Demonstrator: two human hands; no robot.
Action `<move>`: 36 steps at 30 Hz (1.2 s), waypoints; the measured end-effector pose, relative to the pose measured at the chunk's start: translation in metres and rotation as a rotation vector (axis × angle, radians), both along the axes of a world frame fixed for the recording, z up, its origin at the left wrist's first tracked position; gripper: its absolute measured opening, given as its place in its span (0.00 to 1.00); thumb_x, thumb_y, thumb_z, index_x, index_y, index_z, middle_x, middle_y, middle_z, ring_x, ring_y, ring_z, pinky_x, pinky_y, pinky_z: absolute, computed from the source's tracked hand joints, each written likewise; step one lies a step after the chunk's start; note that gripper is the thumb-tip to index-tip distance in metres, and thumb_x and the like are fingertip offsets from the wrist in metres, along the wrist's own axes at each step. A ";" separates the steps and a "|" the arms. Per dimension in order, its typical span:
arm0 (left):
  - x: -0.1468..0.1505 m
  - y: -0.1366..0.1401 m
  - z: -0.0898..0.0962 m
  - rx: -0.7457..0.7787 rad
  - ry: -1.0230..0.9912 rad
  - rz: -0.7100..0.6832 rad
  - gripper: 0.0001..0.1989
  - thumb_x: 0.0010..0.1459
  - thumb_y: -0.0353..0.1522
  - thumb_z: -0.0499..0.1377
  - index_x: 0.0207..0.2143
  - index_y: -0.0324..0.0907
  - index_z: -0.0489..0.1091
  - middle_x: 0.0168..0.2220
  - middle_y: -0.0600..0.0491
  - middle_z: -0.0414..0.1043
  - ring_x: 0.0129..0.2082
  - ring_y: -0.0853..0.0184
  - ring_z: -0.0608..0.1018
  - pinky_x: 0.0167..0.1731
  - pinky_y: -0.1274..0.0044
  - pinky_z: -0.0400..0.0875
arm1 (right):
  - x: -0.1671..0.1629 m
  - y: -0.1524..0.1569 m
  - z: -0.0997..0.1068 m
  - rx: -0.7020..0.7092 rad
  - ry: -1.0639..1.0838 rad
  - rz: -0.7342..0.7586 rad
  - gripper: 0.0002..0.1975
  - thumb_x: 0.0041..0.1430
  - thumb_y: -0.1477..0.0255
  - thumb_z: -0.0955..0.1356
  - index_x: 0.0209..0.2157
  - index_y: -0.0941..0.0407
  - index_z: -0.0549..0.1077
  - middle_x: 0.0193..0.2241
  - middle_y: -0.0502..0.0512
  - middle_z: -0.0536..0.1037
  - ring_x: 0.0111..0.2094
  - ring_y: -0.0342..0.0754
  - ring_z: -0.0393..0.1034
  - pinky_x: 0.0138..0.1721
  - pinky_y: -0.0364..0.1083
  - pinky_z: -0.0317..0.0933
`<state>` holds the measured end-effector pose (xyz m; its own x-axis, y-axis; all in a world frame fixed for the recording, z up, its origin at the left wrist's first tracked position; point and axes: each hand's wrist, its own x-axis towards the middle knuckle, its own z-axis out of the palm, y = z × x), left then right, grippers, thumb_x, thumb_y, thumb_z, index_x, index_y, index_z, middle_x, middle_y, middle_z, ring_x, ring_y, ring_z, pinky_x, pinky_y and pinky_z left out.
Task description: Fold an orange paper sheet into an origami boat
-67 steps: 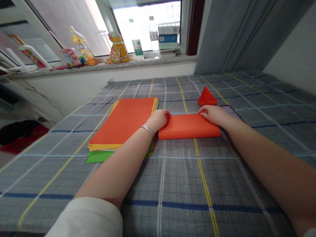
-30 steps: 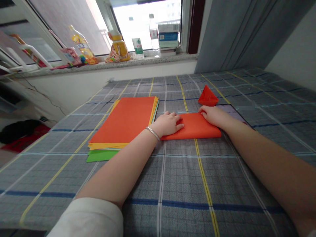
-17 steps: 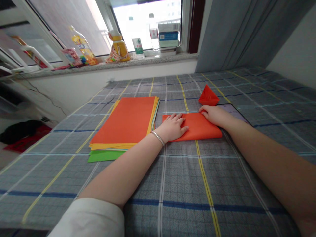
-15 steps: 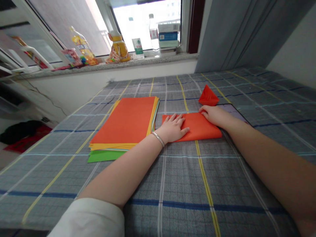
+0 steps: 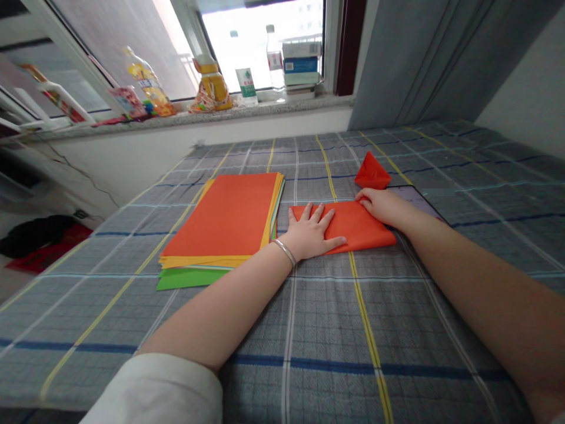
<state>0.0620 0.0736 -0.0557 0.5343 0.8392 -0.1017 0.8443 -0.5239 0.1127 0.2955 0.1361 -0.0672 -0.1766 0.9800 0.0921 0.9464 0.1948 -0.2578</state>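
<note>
A folded sheet of orange paper (image 5: 353,224) lies on the checked cloth in front of me. My left hand (image 5: 311,234), with a silver bangle on the wrist, is spread flat over its left part, fingers apart. At the paper's far right edge, my right hand (image 5: 375,203) has its fingers curled in and holds the paper there. Just beyond that hand stands a small folded red-orange paper shape (image 5: 373,172) with a pointed top. A phone or tablet (image 5: 419,199) lies partly hidden behind my right forearm.
Left of the folded sheet is a stack of coloured paper (image 5: 225,215), orange on top, with yellow and green edges showing. The grey checked cloth (image 5: 326,330) covers the surface. Bottles, a yellow jug (image 5: 214,88) and boxes (image 5: 302,65) line the windowsill at the back.
My left hand has spread its fingers wider, and its thumb reaches slightly further right over the paper. My right hand stays at the far edge.
</note>
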 end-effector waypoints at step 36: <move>-0.004 -0.004 -0.008 0.116 -0.016 -0.059 0.46 0.60 0.60 0.40 0.70 0.42 0.37 0.71 0.40 0.39 0.70 0.46 0.43 0.58 0.37 0.39 | -0.043 -0.079 -0.014 -0.156 -0.157 0.305 0.46 0.60 0.46 0.55 0.70 0.62 0.44 0.70 0.61 0.42 0.70 0.59 0.35 0.68 0.59 0.37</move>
<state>0.0578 0.0692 -0.0638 0.5836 0.8121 0.0032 0.8104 -0.5826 0.0620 0.2520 0.0570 -0.0816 -0.4625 0.8804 -0.1053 0.8813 0.4435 -0.1629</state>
